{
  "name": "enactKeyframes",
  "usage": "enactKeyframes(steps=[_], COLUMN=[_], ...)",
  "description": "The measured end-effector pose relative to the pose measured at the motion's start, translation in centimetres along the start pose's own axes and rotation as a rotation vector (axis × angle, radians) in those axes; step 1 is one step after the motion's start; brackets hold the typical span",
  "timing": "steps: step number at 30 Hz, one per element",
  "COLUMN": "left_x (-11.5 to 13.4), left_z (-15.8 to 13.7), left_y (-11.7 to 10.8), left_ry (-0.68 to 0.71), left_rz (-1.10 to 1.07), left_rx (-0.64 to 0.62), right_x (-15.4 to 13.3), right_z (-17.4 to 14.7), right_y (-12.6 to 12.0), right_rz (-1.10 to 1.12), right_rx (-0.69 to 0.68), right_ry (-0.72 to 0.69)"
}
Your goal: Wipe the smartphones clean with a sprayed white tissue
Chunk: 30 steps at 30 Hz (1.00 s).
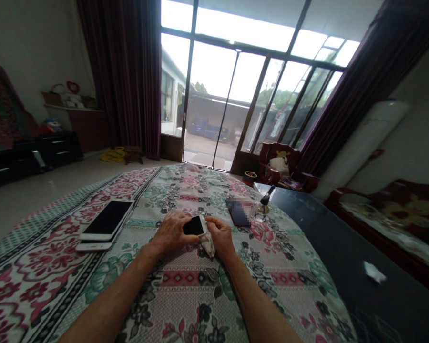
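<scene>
Over on the left, a large phone (109,220) lies face up on a white device (92,246), one overlapping the other, presumably to keep the pair together and out of the hands' way. Next along comes the left hand (172,231), its grip closed round a small phone (193,226), thumb along the near edge and fingers at the far one, the dark screen tipped up; that, I'd judge, steadies it and leaves its right end free. And right there is the right hand (219,234), grip narrow, fingertips drawn together against that end; it looks to be pinching a pale cloth (208,247), which bunches just below the phone. Further right, a dark flat device (239,214) lies apart, partly blurred, and just beside it a clear jar (260,212) with a black-handled brush (268,195) leaning out, likely parked within easy reach. All of it sits on a bench (257,281) dressed in flowers and red and green bands. Around it, left to right: purple curtains (128,76), bright glass doors (214,105) onto a yard, a carved wooden chair (271,164), then a dark glossy tabletop (329,238) carrying a small white object (374,272).
</scene>
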<state>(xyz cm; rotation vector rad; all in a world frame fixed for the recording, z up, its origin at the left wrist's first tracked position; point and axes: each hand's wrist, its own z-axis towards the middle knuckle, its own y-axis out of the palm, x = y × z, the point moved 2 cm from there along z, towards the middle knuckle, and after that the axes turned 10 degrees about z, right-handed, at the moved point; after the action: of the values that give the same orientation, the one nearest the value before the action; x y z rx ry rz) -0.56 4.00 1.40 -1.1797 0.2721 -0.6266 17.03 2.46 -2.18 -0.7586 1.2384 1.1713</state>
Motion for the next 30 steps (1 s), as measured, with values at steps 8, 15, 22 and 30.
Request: enactKeyframes(steps=[8,15,22,30], left_x=[-2.5,1.0,-1.9,-0.1], left_z=[0.0,0.0,-0.1,-0.1], left_y=[-0.3,0.3,0.0,0.3], left_ry=[-0.094,0.066,-0.002,0.062], left_rz=[0.014,-0.022,0.015,0.030], left_rx=[-0.032,-0.004,-0.014,0.000], right_x=[-0.7,-0.1,-0.9,-0.3], right_z=[-0.7,0.5,-0.4,0.4], right_y=[1.2,-0.7,0.7,-0.3], right_rz=[-0.091,0.002,-0.132,-0.098], right_rx=[-0.094,0.040,-0.122,-0.017], right_ry=[-0.123,0.024,-0.184,-0.065])
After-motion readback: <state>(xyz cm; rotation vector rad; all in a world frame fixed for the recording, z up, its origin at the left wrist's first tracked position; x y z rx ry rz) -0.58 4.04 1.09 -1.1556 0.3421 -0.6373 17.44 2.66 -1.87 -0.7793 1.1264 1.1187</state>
